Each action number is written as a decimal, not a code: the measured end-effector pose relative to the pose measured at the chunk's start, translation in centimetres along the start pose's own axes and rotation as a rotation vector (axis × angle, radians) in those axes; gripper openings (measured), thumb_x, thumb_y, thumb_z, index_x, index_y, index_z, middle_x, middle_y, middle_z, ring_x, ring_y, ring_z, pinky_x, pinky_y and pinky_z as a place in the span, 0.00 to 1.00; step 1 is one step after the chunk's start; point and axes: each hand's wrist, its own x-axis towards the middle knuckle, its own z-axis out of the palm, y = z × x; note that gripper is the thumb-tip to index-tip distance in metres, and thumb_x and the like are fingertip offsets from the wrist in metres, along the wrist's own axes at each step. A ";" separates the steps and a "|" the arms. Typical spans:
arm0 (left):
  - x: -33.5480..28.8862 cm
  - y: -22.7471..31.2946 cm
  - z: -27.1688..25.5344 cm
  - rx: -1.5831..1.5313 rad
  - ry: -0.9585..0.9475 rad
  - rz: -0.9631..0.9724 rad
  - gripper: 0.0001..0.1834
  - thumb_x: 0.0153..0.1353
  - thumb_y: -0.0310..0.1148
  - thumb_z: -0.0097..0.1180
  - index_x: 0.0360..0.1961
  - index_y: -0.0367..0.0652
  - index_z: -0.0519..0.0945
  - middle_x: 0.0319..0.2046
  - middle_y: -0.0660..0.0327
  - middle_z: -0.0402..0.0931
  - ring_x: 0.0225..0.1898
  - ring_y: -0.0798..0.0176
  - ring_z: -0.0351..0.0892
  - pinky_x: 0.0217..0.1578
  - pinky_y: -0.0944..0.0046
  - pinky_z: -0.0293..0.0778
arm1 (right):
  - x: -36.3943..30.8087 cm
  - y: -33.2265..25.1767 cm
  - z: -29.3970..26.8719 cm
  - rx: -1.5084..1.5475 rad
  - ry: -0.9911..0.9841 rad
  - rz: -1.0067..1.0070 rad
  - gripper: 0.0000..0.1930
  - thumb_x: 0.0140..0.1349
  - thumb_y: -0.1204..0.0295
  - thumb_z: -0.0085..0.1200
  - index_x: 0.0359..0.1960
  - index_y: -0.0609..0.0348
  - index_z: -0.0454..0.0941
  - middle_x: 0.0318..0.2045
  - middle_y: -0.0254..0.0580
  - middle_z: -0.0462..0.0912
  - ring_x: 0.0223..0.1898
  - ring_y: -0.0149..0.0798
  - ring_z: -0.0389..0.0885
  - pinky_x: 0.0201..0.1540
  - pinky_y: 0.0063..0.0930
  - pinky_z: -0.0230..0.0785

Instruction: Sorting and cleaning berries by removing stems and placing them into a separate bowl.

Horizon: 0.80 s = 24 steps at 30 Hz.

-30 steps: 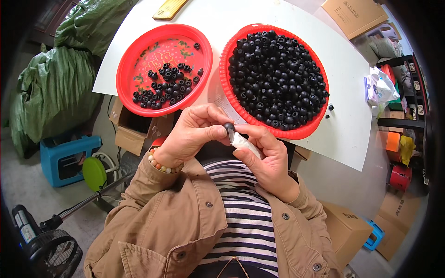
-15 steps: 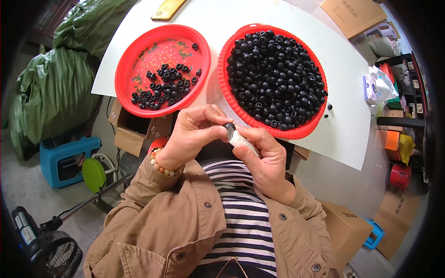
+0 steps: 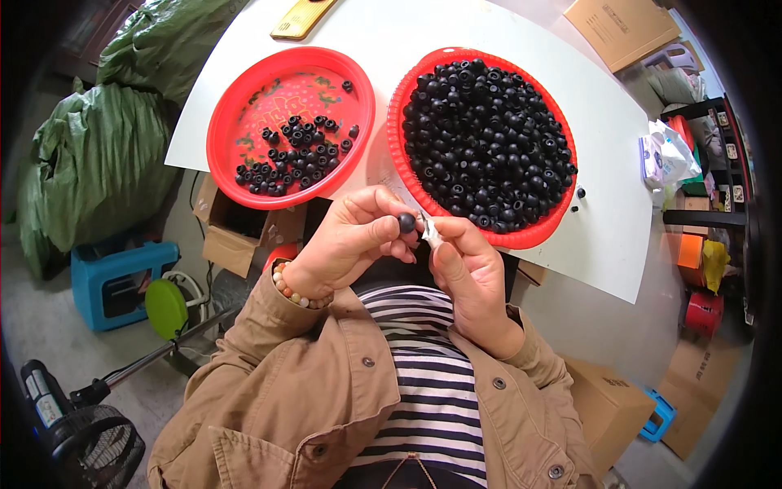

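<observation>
Black round piece (image 3: 406,222), a single one, sits between the thumb and fingertips of the left hand (image 3: 346,236), which pinches it in front of the body. It is probably light and stiff, hard to crush, yet its smooth curve could slip, so the best hold seems to be on opposite round sides, clear of the end facing the tool. One white-wrapped tool (image 3: 432,236) is pinched by the right hand (image 3: 472,273), its thin tip just beside the piece; whether they touch, I cannot tell. Beyond the hands stands one red basket (image 3: 394,134), heaped with black pieces (image 3: 489,147), far too many to count. Two loose black pieces (image 3: 582,193) lie to its right on the white surface (image 3: 615,244). To its left is one red plate (image 3: 218,138) with a few dozen similar pieces (image 3: 301,155), overlapping too much for an exact count; one lies apart toward the far right rim. Farthest off lies one yellow flat object (image 3: 303,18)
</observation>
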 end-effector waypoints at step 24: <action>-0.6 0.1 1.0 0.045 -0.011 -0.166 0.10 0.61 0.35 0.49 0.34 0.38 0.73 0.26 0.62 0.73 0.24 0.72 0.75 0.29 0.70 0.76 | 0.9 -1.0 0.4 0.027 0.048 0.065 0.19 0.61 0.76 0.48 0.53 0.65 0.60 0.37 0.36 0.73 0.36 0.24 0.72 0.37 0.16 0.66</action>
